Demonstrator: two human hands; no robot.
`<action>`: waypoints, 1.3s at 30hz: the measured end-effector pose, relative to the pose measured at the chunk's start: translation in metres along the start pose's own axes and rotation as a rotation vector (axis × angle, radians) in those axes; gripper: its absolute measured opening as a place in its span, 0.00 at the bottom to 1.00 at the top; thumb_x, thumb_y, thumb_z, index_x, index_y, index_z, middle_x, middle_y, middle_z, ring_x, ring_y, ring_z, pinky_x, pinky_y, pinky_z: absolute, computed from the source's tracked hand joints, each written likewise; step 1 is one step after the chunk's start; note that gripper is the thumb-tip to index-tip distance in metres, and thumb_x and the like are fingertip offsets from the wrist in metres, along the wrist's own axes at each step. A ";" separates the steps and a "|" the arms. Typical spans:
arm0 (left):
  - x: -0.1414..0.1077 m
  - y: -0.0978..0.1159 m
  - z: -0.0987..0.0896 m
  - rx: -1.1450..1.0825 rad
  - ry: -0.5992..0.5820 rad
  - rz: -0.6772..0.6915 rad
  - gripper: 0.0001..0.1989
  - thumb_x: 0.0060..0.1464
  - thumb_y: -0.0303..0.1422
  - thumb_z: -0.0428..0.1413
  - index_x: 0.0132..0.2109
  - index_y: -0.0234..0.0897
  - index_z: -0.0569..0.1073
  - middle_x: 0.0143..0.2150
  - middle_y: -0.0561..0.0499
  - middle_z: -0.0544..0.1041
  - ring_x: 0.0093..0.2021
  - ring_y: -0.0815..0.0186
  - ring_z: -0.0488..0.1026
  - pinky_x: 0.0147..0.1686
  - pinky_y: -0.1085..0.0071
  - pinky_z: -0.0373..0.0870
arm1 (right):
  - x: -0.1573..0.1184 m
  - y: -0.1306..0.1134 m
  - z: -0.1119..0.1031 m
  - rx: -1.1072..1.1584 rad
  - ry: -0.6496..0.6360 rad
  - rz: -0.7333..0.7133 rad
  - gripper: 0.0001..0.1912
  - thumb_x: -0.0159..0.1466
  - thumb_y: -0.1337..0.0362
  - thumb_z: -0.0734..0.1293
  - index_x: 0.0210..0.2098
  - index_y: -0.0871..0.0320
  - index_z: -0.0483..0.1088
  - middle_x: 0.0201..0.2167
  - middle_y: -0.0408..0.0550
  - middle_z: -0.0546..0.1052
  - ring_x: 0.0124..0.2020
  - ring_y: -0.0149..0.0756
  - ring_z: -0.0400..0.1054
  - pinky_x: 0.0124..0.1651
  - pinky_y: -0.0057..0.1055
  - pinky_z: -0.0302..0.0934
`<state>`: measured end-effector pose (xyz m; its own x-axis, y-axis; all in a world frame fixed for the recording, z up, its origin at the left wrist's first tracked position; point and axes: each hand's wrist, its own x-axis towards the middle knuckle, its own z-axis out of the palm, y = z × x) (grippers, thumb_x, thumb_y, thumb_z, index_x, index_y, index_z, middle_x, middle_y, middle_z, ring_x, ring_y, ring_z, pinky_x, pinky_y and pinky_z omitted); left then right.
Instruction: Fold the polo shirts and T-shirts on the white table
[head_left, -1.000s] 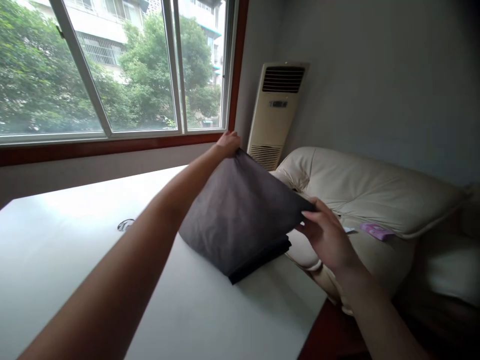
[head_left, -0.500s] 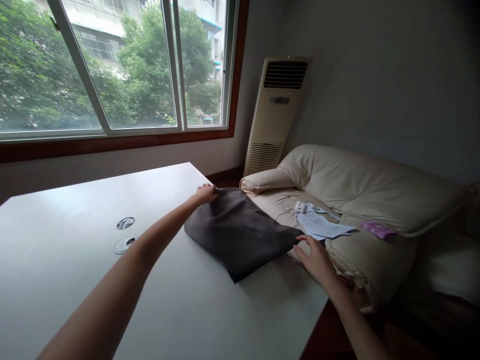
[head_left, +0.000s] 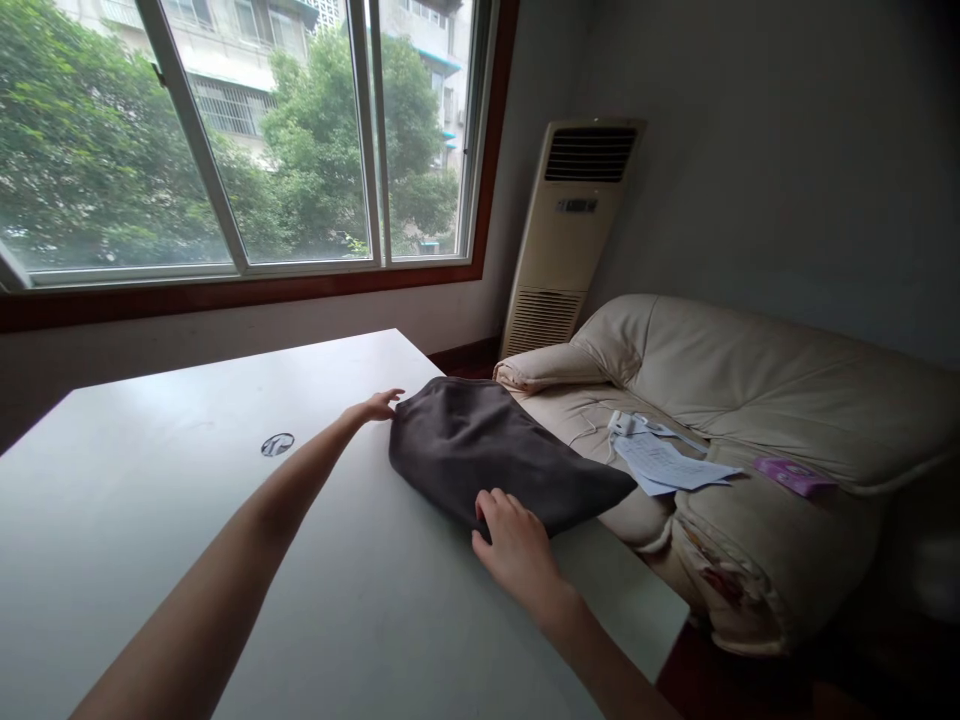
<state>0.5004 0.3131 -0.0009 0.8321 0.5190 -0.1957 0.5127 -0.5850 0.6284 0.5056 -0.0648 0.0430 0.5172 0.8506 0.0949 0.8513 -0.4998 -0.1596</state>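
Head view: dark grey cloth point(head_left: 480, 440) on white table point(head_left: 315, 560), loosely spread with shallow folds, lying across the middle of the sofa-side edge, with pointed right corner projecting past that edge toward beige sofa point(head_left: 750, 370). Left hand point(head_left: 375, 406): released, with fingers extended and parted at the cloth's left end, just inside the far corner of the table; contact at the thumb possible, but too small to confirm. Right hand point(head_left: 516, 545): placed at the cloth's near edge, palm down, with fingers curved over the fabric; cannot tell whether pinched or merely resting. Round insert point(head_left: 277, 444): set in the tabletop, left of the cloth and well apart from it. On the sofa seat: printed papers point(head_left: 667, 462), white corded device point(head_left: 621, 423) at their far left end, and purple packet point(head_left: 793, 476) to their right. Beyond the sofa arm: upright air conditioner point(head_left: 574, 240), near window point(head_left: 300, 180).
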 end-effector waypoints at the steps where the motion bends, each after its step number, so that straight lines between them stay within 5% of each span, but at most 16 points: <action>1: 0.001 0.002 0.003 0.005 0.000 0.007 0.37 0.39 0.28 0.63 0.59 0.44 0.66 0.58 0.44 0.73 0.56 0.57 0.71 0.48 0.69 0.70 | 0.000 0.000 0.001 0.003 0.006 0.008 0.07 0.60 0.74 0.64 0.34 0.57 0.67 0.35 0.48 0.75 0.39 0.43 0.71 0.39 0.34 0.61; 6: 0.012 0.012 0.004 0.049 0.040 0.009 0.27 0.31 0.23 0.61 0.45 0.40 0.75 0.46 0.46 0.78 0.56 0.49 0.68 0.53 0.58 0.67 | -0.005 0.005 -0.001 0.117 0.152 0.021 0.08 0.60 0.75 0.61 0.32 0.55 0.62 0.30 0.43 0.73 0.33 0.38 0.71 0.33 0.31 0.57; 10: 0.021 0.032 -0.030 -0.008 0.044 0.068 0.09 0.34 0.25 0.60 0.30 0.34 0.75 0.30 0.48 0.76 0.43 0.52 0.74 0.44 0.61 0.70 | -0.009 0.015 -0.002 0.242 0.328 0.016 0.07 0.61 0.71 0.59 0.31 0.53 0.57 0.26 0.40 0.68 0.27 0.35 0.68 0.31 0.30 0.56; 15: 0.029 0.088 -0.073 -0.280 0.182 0.302 0.11 0.43 0.31 0.58 0.38 0.35 0.76 0.32 0.51 0.75 0.37 0.64 0.72 0.38 0.70 0.69 | -0.018 0.027 0.003 0.371 0.525 0.022 0.05 0.63 0.67 0.58 0.31 0.52 0.56 0.24 0.38 0.65 0.24 0.33 0.65 0.29 0.29 0.58; 18: 0.033 0.119 -0.060 -0.572 0.228 0.402 0.15 0.44 0.31 0.58 0.42 0.35 0.75 0.32 0.51 0.74 0.34 0.67 0.71 0.35 0.72 0.68 | -0.023 0.028 0.008 0.392 0.595 0.012 0.03 0.64 0.67 0.58 0.33 0.52 0.58 0.24 0.39 0.66 0.24 0.33 0.65 0.30 0.28 0.60; 20: 0.034 0.126 -0.036 -0.637 0.232 0.344 0.19 0.47 0.30 0.56 0.48 0.37 0.72 0.34 0.51 0.74 0.35 0.68 0.72 0.36 0.72 0.68 | -0.026 0.026 0.012 0.357 0.605 -0.013 0.04 0.64 0.69 0.58 0.33 0.53 0.58 0.25 0.39 0.66 0.25 0.33 0.66 0.31 0.28 0.61; 25: 0.026 0.087 0.014 -0.467 0.134 0.090 0.15 0.45 0.28 0.59 0.43 0.36 0.72 0.37 0.49 0.76 0.38 0.65 0.74 0.37 0.72 0.69 | -0.032 0.019 0.021 0.222 0.479 -0.055 0.10 0.58 0.76 0.58 0.31 0.53 0.59 0.26 0.41 0.68 0.29 0.36 0.67 0.34 0.31 0.60; 29: 0.016 0.036 0.004 -0.294 0.107 -0.085 0.17 0.45 0.32 0.62 0.44 0.36 0.71 0.42 0.45 0.78 0.44 0.60 0.75 0.36 0.71 0.70 | -0.032 0.018 0.024 0.200 0.365 -0.059 0.11 0.56 0.77 0.59 0.31 0.54 0.60 0.29 0.41 0.70 0.32 0.37 0.68 0.37 0.34 0.61; 32: 0.008 0.013 -0.009 -0.175 -0.026 -0.218 0.18 0.44 0.40 0.65 0.39 0.35 0.73 0.36 0.42 0.79 0.41 0.55 0.77 0.32 0.70 0.71 | -0.025 0.016 0.023 0.196 0.306 -0.033 0.10 0.59 0.75 0.62 0.37 0.55 0.63 0.33 0.44 0.72 0.37 0.41 0.70 0.41 0.37 0.62; 36: -0.005 0.005 0.003 -0.097 -0.271 -0.318 0.20 0.38 0.45 0.69 0.33 0.35 0.75 0.27 0.42 0.79 0.32 0.52 0.79 0.27 0.67 0.73 | -0.006 0.010 0.018 0.148 0.255 0.001 0.17 0.62 0.71 0.65 0.50 0.58 0.63 0.42 0.51 0.74 0.45 0.46 0.70 0.46 0.40 0.63; 39: -0.013 0.008 0.017 -0.074 -0.292 -0.271 0.19 0.42 0.44 0.67 0.34 0.35 0.75 0.27 0.42 0.79 0.32 0.54 0.79 0.29 0.67 0.74 | 0.010 0.002 0.013 0.076 0.220 0.021 0.23 0.63 0.68 0.65 0.57 0.59 0.61 0.46 0.55 0.73 0.49 0.48 0.69 0.48 0.41 0.64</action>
<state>0.4974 0.2909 -0.0061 0.6998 0.4434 -0.5601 0.7137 -0.3996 0.5753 0.5113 -0.0550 0.0306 0.5488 0.7798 0.3012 0.8352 -0.4965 -0.2365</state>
